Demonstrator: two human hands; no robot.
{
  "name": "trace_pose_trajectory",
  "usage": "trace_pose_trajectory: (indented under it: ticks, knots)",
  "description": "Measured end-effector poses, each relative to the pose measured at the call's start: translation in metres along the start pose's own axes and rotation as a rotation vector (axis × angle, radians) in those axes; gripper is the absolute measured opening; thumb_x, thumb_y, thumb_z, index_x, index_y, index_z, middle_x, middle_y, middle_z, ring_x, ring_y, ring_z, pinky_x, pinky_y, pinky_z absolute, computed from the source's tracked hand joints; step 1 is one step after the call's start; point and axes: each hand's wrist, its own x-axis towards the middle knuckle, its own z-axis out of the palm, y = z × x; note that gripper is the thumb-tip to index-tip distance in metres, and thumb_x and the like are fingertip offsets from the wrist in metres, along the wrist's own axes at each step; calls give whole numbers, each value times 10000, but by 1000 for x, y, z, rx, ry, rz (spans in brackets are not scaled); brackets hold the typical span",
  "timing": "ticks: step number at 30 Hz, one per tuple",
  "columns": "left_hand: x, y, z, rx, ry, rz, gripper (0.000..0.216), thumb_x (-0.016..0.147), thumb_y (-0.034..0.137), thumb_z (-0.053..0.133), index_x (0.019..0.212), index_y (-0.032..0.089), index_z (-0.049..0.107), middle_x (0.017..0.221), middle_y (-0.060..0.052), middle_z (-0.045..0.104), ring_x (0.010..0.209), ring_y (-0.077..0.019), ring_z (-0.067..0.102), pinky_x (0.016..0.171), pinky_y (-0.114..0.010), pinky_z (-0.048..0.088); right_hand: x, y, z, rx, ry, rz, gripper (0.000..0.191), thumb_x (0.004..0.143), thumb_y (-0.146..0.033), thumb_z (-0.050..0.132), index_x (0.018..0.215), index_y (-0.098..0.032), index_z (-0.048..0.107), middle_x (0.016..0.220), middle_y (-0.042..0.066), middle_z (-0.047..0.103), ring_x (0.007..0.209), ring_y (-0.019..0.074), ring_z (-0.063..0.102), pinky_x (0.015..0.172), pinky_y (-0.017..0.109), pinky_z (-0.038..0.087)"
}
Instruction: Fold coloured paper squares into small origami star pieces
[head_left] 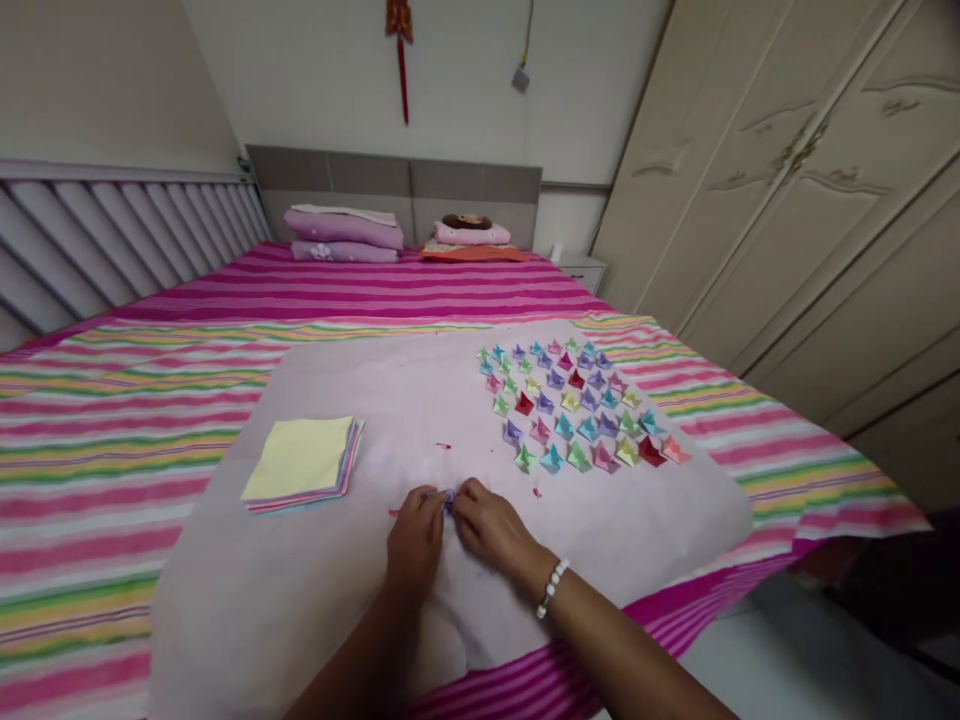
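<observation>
Between my fingertips is a small folded purple paper [449,499], mostly covered by the fingers. My left hand [416,537] pinches it from the left, and my right hand [489,522] grips its right side. A bracelet of white beads [553,588] circles my right wrist. To the left lies a stack of square coloured paper [298,460], pale yellow on top. Several small folded paper boats [579,456] in many colours stand in rows to the right, beyond my right hand.
Everything sits on a pale sheet [345,620] spread over a striped bedspread [82,480]. Small red scraps [443,446] lie near the hands, one of them [537,492] below the boats. Folded bedding [345,235] rests by the headboard; a wardrobe [750,180] stands at the right.
</observation>
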Motion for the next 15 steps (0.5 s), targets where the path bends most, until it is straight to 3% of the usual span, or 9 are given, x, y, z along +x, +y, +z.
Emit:
trace_pose_trajectory:
  ticks: [15]
  knots:
    - [-3, -8, 6, 13, 33, 24, 272, 899, 196, 434, 1030, 225, 672, 1095, -57, 625, 998, -188, 638, 844, -316, 545, 9, 4, -11, -152, -143, -31, 224, 802, -25, 493, 929, -156, 623, 872, 69, 645, 774, 183, 585, 667, 261, 424]
